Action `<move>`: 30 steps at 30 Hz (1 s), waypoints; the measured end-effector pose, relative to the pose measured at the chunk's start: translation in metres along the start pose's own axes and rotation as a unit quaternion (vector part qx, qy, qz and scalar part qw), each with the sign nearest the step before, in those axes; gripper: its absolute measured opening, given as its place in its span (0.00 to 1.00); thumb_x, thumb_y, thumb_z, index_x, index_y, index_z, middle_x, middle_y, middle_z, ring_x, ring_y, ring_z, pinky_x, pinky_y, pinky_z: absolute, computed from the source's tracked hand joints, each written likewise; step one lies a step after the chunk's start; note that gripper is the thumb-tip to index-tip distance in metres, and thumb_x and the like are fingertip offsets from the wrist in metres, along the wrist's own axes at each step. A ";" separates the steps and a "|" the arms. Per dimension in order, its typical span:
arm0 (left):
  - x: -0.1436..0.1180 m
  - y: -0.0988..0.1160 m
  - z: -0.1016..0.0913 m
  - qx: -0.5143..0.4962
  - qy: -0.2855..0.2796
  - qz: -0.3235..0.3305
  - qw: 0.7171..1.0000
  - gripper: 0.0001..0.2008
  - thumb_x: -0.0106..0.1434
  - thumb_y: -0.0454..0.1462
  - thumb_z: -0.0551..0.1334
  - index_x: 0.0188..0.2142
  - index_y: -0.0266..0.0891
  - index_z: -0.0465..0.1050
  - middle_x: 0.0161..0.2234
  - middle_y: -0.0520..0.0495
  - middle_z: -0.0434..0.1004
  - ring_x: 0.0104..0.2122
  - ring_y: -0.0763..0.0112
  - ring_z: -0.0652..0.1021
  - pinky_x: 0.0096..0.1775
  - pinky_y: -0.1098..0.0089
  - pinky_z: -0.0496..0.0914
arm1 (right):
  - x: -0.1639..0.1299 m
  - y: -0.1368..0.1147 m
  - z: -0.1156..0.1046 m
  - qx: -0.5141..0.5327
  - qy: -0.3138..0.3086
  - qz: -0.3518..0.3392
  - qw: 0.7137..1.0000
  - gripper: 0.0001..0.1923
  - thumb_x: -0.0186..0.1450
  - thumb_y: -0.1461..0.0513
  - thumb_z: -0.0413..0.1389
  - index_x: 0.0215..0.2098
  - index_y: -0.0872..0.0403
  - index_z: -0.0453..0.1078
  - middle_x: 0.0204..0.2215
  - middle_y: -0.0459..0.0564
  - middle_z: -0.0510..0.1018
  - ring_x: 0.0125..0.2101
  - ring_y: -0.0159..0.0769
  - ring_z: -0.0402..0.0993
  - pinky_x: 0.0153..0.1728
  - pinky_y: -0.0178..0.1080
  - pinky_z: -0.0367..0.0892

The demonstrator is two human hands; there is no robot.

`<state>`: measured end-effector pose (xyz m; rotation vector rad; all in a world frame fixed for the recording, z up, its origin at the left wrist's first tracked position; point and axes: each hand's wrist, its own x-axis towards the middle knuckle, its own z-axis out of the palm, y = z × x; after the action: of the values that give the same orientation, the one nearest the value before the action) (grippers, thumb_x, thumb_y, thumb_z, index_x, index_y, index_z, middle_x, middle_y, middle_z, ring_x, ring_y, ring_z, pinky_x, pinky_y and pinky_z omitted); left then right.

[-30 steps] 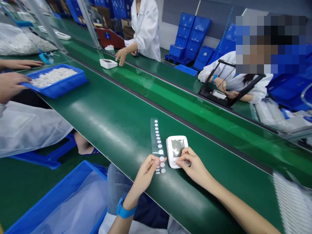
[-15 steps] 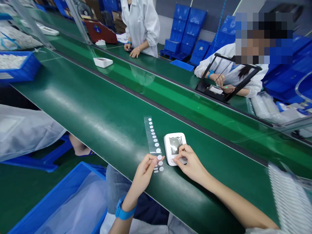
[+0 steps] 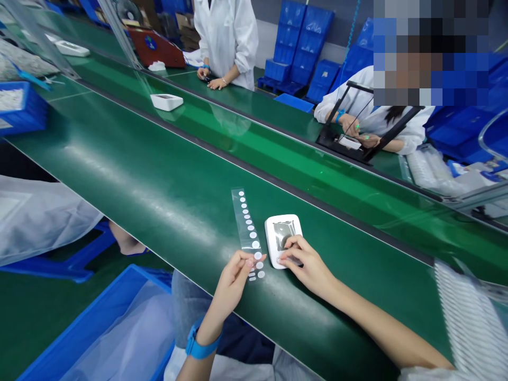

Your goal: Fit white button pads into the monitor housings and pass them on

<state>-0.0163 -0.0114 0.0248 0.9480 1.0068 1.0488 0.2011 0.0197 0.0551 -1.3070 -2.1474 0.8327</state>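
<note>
Left hand, at 6 o'clock in the head view, has thumb and forefinger pinched on the near end of a clear sticker strip carrying white round dots. The strip lies flat on the green conveyor belt. Right hand rests just to the 3 o'clock side, fingers curled and pressing down on the near edge of a white device lying screen up, just beside the strip. A second white device sits at 11 o'clock, well apart.
</note>
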 end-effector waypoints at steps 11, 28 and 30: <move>-0.001 0.001 -0.001 0.002 -0.006 -0.007 1.000 0.12 0.67 0.46 0.57 0.37 0.39 0.66 0.44 0.42 0.81 0.43 0.64 0.79 0.46 0.67 0.69 | -0.001 0.002 0.000 -0.028 0.013 -0.035 0.999 0.08 0.69 0.63 0.51 0.35 0.53 0.72 0.41 0.51 0.67 0.35 0.34 0.69 0.36 0.40 0.66; 0.000 0.000 0.000 0.015 -0.003 -0.002 1.000 0.12 0.67 0.45 0.57 0.37 0.39 0.66 0.44 0.41 0.81 0.43 0.64 0.79 0.45 0.67 0.68 | 0.000 0.005 0.003 -0.007 0.020 -0.032 0.999 0.06 0.68 0.63 0.54 0.34 0.52 0.72 0.41 0.50 0.67 0.33 0.33 0.69 0.35 0.39 0.64; 0.000 0.001 0.000 0.015 -0.002 -0.003 1.000 0.12 0.67 0.45 0.57 0.37 0.39 0.66 0.44 0.41 0.81 0.43 0.64 0.79 0.45 0.67 0.68 | 0.001 0.004 0.000 0.001 0.011 -0.025 1.000 0.06 0.68 0.63 0.54 0.34 0.52 0.73 0.41 0.50 0.67 0.32 0.32 0.68 0.35 0.38 0.64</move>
<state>-0.0160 -0.0111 0.0255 0.9707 1.0233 1.0293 0.2032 0.0219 0.0517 -1.2504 -2.1532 0.7972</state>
